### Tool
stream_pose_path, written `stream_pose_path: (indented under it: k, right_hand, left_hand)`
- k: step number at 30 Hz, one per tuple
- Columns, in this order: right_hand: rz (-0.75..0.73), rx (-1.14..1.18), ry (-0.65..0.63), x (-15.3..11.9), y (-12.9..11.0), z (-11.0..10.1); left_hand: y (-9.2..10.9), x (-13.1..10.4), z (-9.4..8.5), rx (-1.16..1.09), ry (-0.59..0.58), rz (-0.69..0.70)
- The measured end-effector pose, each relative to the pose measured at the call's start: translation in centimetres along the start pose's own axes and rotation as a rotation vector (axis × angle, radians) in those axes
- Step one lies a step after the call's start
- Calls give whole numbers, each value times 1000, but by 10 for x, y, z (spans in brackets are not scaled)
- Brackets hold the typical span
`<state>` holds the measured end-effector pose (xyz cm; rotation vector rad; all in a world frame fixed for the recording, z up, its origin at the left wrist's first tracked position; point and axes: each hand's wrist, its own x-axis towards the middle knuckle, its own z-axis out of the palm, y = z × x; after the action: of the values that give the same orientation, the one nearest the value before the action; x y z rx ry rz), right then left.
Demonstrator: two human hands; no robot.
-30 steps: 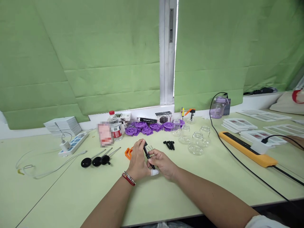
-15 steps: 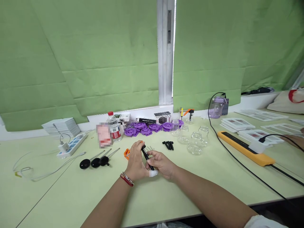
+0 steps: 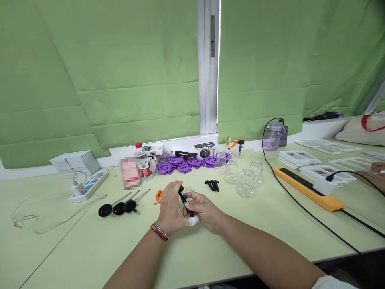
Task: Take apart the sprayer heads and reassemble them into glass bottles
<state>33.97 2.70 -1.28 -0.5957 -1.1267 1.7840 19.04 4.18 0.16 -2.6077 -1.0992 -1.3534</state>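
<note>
Both hands meet over the near middle of the table around a slim black plastic tube (image 3: 182, 196) with a wider head, held at a slant. My left hand (image 3: 172, 210), white wrap on its thumb tip, is closed on it, fingers at the top and thumb at the lower end. My right hand (image 3: 206, 210) pinches its lower part between thumb and fingers. Behind the left hand an orange plastic part (image 3: 158, 195) is partly hidden. Several black T-shaped pieces (image 3: 212, 185) lie beyond the right hand, near thin metal pins (image 3: 189, 189).
Black discs with metal rods (image 3: 119, 208) lie left. Purple plastic parts (image 3: 180, 163) and a water bottle (image 3: 143, 163) stand behind. Several clear glass jars (image 3: 247, 176) are right of centre, beside a black cable and an orange power strip (image 3: 309, 190). Another person's hand (image 3: 371, 179) shows at far right.
The view has shifted slightly. Both hands keep their hold on the black tube, with hardly any movement.
</note>
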Motion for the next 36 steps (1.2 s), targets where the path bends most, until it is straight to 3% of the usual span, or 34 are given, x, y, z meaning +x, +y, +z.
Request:
stream_pose_path:
  k: [8, 13, 15, 19, 21, 24, 26, 31, 36]
  right_hand:
    - [44, 18, -58, 0, 5, -2]
    - [81, -133, -51, 2, -7, -13]
    - [21, -250, 41, 7, -13, -26]
    - [-95, -510, 453, 20, -17, -58]
    - [-112, -711, 526, 24, -14, -70]
    - [-156, -1054, 479, 27, -8, -76]
    - [-158, -1243, 429, 27, -5, -75]
    - [-125, -1454, 371, 28, -3, -70]
    - [-89, -1489, 375, 28, -4, -71]
  left_hand:
    - [9, 3, -10, -20, -85, 2]
    - [9, 1, -16, -132, -135, -114]
    - [9, 1, -21, -257, -122, -202]
    - [13, 7, -38, -724, -90, -406]
    - [17, 13, -44, -1009, -78, -509]
    - [20, 19, -47, -1307, -126, -686]
    - [20, 21, -44, -1378, -198, -796]
    - [9, 16, -32, -1303, -381, -986]
    - [-2, 12, -26, -1204, -436, -1046]
